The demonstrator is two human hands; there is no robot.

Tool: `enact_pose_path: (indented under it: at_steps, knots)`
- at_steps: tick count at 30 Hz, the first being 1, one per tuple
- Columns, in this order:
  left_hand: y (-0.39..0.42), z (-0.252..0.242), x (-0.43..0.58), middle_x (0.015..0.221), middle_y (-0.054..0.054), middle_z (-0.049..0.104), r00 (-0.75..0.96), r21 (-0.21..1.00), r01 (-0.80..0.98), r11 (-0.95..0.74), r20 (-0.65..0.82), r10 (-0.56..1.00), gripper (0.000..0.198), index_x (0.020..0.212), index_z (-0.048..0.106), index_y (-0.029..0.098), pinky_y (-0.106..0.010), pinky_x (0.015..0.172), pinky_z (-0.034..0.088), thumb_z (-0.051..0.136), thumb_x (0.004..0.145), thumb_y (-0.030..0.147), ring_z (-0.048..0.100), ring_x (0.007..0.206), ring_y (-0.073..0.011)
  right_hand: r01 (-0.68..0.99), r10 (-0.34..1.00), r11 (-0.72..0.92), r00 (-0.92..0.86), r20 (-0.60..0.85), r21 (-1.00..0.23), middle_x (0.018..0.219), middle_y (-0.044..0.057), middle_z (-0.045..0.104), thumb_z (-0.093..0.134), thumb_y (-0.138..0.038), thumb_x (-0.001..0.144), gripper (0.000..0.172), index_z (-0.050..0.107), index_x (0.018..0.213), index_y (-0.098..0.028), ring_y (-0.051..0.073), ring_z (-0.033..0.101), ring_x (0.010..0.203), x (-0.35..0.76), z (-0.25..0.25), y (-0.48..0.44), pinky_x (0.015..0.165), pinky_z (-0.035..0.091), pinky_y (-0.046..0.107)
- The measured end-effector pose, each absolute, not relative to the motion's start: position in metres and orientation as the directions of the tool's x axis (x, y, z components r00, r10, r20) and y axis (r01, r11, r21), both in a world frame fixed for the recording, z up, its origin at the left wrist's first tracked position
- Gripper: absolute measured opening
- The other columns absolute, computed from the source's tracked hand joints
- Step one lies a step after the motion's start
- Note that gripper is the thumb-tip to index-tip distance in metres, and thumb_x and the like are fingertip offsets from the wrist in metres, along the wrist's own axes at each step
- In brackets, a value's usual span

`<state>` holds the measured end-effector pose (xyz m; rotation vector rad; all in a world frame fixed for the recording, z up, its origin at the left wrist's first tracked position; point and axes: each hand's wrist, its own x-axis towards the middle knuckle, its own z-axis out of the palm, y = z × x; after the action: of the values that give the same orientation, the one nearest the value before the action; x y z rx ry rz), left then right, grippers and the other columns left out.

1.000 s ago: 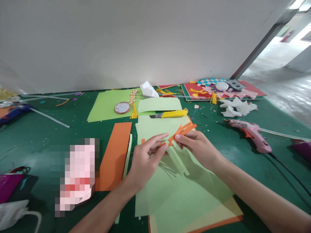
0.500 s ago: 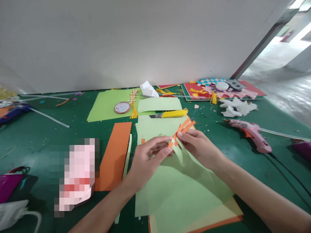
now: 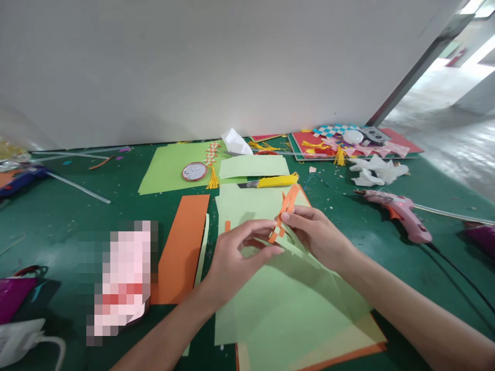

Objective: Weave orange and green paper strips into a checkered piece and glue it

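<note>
Woven orange and pale green paper strips [image 3: 277, 234] are raised above the green sheets, checkered at the lower end with loose orange ends pointing up and pale green ends trailing down to the right. My right hand [image 3: 317, 232] pinches the weave between thumb and fingers. Beside its lower end is my left hand [image 3: 242, 252], thumb and index finger parted; the index fingertip is close to the weave, and whether it touches cannot be told. Beneath both hands lie pale green paper sheets [image 3: 263, 299] over orange ones. A yellow utility knife [image 3: 276, 181] rests just beyond, blade exposed.
Orange card [image 3: 185, 247] and a pixelated pink object [image 3: 124, 283] lie left. A pink glue gun [image 3: 402, 211] with a cord is right, near crumpled tissue [image 3: 377, 170]. At the back sit a round lid [image 3: 194, 171], a yellow tassel [image 3: 212, 178] and red boards [image 3: 400, 141], against a grey panel [image 3: 193, 67].
My left thumb has come away from the weave and its fingers have parted. The woven strips have turned in my right hand, their orange ends now more upright and the green ends swung right.
</note>
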<state>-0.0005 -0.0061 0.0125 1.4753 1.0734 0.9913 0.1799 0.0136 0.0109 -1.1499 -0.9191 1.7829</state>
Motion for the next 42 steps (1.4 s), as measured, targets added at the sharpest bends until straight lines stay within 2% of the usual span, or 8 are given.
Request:
enact_pose_path:
  at_steps: [5,9,11,20,29,35,38,42]
  knots:
    - [-0.002,0.012,-0.004,0.097,-0.002,0.072,0.221,0.972,0.216,-0.089,0.040,0.975,0.027,0.102,0.067,0.025,-0.026,0.078,0.055,0.071,0.079,0.038,0.068,0.087,-0.0178,-0.182,0.926,-0.358,-0.193,-0.324,-0.916,0.073,0.003,0.067,0.077,-0.041,0.068,0.026,0.067,0.076,-0.018,0.016,0.060,0.064,0.179,0.009,0.014,0.062,0.046,0.030]
    - [0.016,0.011,-0.018,0.097,-0.004,0.071,-0.100,0.937,0.333,-0.103,0.144,0.985,0.023,0.089,0.063,0.022,-0.030,0.086,0.051,0.052,0.091,0.042,0.065,0.097,-0.0194,-0.250,0.919,-0.394,-0.131,-0.372,-0.884,0.077,0.004,0.069,0.077,-0.039,0.069,0.024,0.069,0.079,-0.019,0.016,0.061,0.065,0.182,0.010,0.017,0.063,0.048,0.031]
    - [0.024,0.008,-0.024,0.099,-0.006,0.070,-0.164,0.954,0.279,-0.108,0.158,0.974,0.025,0.094,0.060,0.020,-0.031,0.088,0.050,0.050,0.091,0.043,0.065,0.099,-0.0196,-0.251,0.923,-0.384,-0.066,-0.380,-0.889,0.076,0.003,0.068,0.078,-0.039,0.069,0.023,0.070,0.077,-0.018,0.014,0.061,0.065,0.183,0.010,0.019,0.063,0.047,0.028]
    - [0.026,-0.009,-0.019,0.095,-0.008,0.071,-0.026,0.970,0.241,0.017,-0.011,1.000,0.027,0.098,0.060,0.019,-0.035,0.090,0.050,0.053,0.089,0.043,0.068,0.093,-0.0211,-0.261,0.911,-0.412,-0.144,-0.387,-0.873,0.074,0.002,0.068,0.076,-0.039,0.071,0.023,0.068,0.079,-0.018,0.015,0.061,0.065,0.182,0.007,0.018,0.059,0.047,0.027]
    - [0.021,-0.006,-0.015,0.099,-0.007,0.071,0.009,0.975,0.220,-0.013,0.011,1.000,0.026,0.098,0.062,0.019,-0.031,0.087,0.051,0.052,0.090,0.043,0.068,0.095,-0.0202,-0.164,0.885,-0.454,-0.198,-0.421,-0.876,0.069,0.002,0.065,0.075,-0.043,0.070,0.030,0.066,0.078,-0.016,0.014,0.057,0.060,0.184,0.002,0.018,0.054,0.040,0.027]
    - [0.019,-0.002,-0.012,0.096,-0.004,0.072,0.230,0.974,0.224,0.027,-0.080,0.970,0.029,0.098,0.069,0.021,-0.027,0.080,0.051,0.061,0.084,0.045,0.067,0.090,-0.0191,0.055,0.947,-0.261,-0.177,-0.267,-0.964,0.064,-0.002,0.058,0.068,-0.043,0.077,0.026,0.065,0.074,-0.017,0.011,0.047,0.057,0.174,-0.004,0.026,0.055,0.035,0.026]
    - [0.020,-0.004,-0.013,0.087,-0.002,0.071,0.239,0.975,0.222,0.014,-0.069,0.969,0.023,0.088,0.070,0.019,-0.025,0.074,0.049,0.065,0.081,0.040,0.064,0.082,-0.0171,0.184,0.965,-0.123,-0.209,-0.161,-0.975,0.064,-0.002,0.057,0.067,-0.041,0.076,0.026,0.065,0.074,-0.015,0.010,0.045,0.058,0.163,-0.002,0.035,0.057,0.035,0.026]
    - [0.023,-0.007,-0.017,0.078,0.000,0.065,0.197,0.992,0.104,0.072,-0.091,0.976,0.020,0.080,0.068,0.018,-0.022,0.070,0.047,0.065,0.082,0.038,0.058,0.073,-0.0124,0.226,0.950,-0.022,-0.297,-0.091,-0.974,0.076,0.002,0.063,0.063,-0.039,0.078,0.024,0.065,0.077,-0.015,0.014,0.052,0.068,0.152,0.010,0.046,0.061,0.038,0.027]
